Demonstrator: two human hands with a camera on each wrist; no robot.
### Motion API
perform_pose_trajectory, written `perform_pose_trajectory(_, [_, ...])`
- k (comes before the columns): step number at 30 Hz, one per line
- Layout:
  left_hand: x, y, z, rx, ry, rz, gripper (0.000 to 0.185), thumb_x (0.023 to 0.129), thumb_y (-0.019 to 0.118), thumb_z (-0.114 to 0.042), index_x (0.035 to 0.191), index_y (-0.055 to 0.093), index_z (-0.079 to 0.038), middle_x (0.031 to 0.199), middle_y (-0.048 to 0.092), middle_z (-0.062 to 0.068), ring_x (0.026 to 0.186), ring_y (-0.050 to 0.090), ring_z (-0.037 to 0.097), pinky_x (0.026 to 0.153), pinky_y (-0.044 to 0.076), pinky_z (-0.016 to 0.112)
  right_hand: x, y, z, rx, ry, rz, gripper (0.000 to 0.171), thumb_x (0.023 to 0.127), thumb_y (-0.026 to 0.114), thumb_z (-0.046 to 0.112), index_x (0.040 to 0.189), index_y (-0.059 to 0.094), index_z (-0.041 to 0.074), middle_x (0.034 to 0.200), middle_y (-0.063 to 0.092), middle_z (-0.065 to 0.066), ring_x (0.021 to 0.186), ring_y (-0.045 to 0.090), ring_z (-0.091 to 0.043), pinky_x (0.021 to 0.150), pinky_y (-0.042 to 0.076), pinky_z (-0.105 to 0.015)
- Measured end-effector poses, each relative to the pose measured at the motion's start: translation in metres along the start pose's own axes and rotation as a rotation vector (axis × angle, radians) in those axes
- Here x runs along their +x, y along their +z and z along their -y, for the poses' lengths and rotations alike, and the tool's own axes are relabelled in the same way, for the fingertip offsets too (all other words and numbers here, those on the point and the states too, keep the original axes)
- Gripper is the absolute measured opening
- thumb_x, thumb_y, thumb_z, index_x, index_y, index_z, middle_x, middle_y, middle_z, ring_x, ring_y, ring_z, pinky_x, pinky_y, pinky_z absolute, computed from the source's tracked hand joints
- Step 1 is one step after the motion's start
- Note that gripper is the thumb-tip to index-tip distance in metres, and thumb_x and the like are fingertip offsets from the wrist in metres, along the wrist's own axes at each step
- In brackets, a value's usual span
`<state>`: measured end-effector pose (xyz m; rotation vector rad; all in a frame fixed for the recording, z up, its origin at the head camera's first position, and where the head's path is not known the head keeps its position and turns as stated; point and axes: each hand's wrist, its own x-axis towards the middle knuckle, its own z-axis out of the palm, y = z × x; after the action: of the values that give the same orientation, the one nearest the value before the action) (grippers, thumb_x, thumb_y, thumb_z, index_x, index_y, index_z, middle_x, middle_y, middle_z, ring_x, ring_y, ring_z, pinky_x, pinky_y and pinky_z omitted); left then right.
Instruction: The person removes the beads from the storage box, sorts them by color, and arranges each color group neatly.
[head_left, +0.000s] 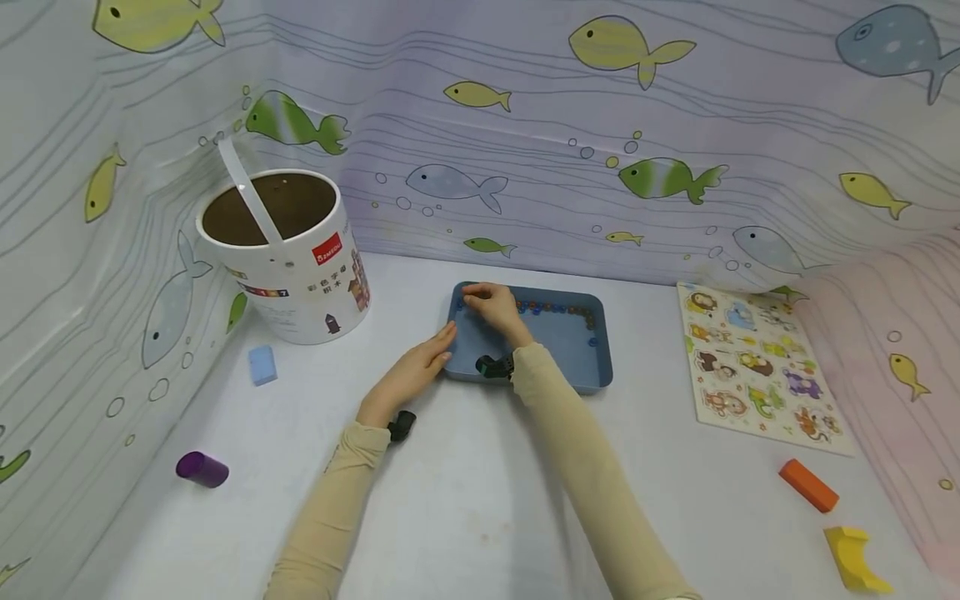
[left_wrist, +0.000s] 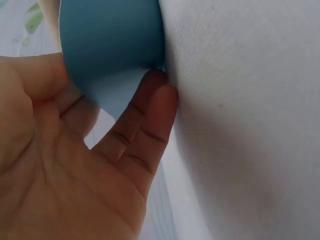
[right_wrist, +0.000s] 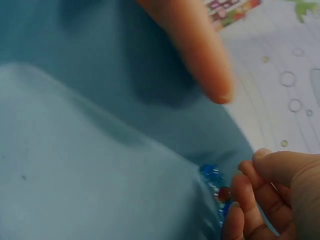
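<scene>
A shallow blue-grey tray (head_left: pixel 555 342) lies on the white table, with small blue and brown beads (head_left: pixel 555 308) lined along its back and right walls. My left hand (head_left: pixel 412 371) rests against the tray's left front corner, fingers nearly straight. In the left wrist view, its fingertips (left_wrist: pixel 162 102) touch the tray's outer wall (left_wrist: pixel 115 45) near the table. Inside the back left corner, my right hand (head_left: pixel 495 312) reaches in, thumb and forefinger close together. Beside those fingers, blue and reddish beads (right_wrist: pixel 212 175) sit along the wall. Whether a bead is between the fingertips is unclear.
A white bucket (head_left: pixel 300 283) with a raised handle stands at the back left. Near it lie a light blue block (head_left: pixel 262 365) and a purple cylinder (head_left: pixel 202 469). An animal puzzle board (head_left: pixel 757 367), an orange block (head_left: pixel 808 485) and a yellow curved block (head_left: pixel 855 558) are at right.
</scene>
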<state>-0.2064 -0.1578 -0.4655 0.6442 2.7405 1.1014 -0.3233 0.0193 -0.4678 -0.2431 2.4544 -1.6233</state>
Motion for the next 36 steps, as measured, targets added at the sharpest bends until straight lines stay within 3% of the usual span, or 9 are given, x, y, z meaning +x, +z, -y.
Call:
perform_pose_trajectory(3, [0.000,-0.001,-0.001,0.000,0.006,-0.003,0.051,0.104,0.042,-0.014,0.151,0.028,0.001,0.160,0.022,0.014,0.147,0.026,0.034,0.120,0.024,0.050,0.001,0.007,0.003,-0.092,-0.013,0.003,0.024,0.094,0.064,0.020,0.116,0.071,0.011,0.118,0.070,-0.009,0.096,0.066,-0.021,0.074,0.053,-0.025])
perform_pose_trajectory(10, [0.001,0.000,-0.002,-0.001,0.005,0.000,0.050,0.105,0.041,-0.015,0.151,0.027,0.000,0.161,0.021,0.014,0.147,0.025,0.033,0.120,0.024,0.050,0.003,0.015,0.004,-0.249,-0.006,-0.028,0.023,0.090,0.069,0.015,0.113,0.072,0.010,0.117,0.071,-0.008,0.111,0.064,-0.024,0.097,0.052,-0.038])
perform_pose_trajectory(16, [0.001,0.000,-0.001,0.016,0.014,-0.020,0.050,0.104,0.041,-0.014,0.150,0.030,0.001,0.160,0.023,0.014,0.146,0.027,0.033,0.120,0.025,0.050,0.003,0.018,0.005,-0.299,-0.002,-0.019,0.022,0.088,0.070,0.012,0.110,0.072,0.008,0.111,0.073,-0.009,0.108,0.065,-0.025,0.098,0.051,-0.039])
perform_pose_trajectory(21, [0.001,0.001,0.000,-0.005,0.011,-0.015,0.050,0.104,0.041,-0.014,0.150,0.029,0.001,0.160,0.023,0.013,0.146,0.026,0.033,0.120,0.025,0.050,0.000,0.018,0.005,-0.289,0.020,-0.008,0.019,0.089,0.069,0.014,0.107,0.072,0.008,0.112,0.072,-0.009,0.109,0.064,-0.026,0.097,0.051,-0.040])
perform_pose_trajectory(27, [0.000,0.003,0.000,-0.024,-0.006,-0.003,0.050,0.105,0.040,-0.016,0.151,0.028,-0.001,0.161,0.021,0.012,0.147,0.024,0.033,0.120,0.023,0.052,-0.008,0.011,0.007,-0.179,0.032,-0.004,0.019,0.093,0.066,0.021,0.107,0.073,0.011,0.115,0.070,-0.007,0.104,0.065,-0.022,0.087,0.055,-0.035])
perform_pose_trajectory(36, [0.001,0.001,0.001,-0.022,0.002,-0.008,0.051,0.105,0.039,-0.016,0.151,0.027,0.001,0.161,0.020,0.013,0.147,0.023,0.035,0.120,0.022,0.053,-0.030,0.001,0.016,-0.100,-0.046,0.002,0.021,0.094,0.064,0.025,0.110,0.071,0.014,0.113,0.070,-0.005,0.098,0.063,-0.020,0.075,0.052,-0.029])
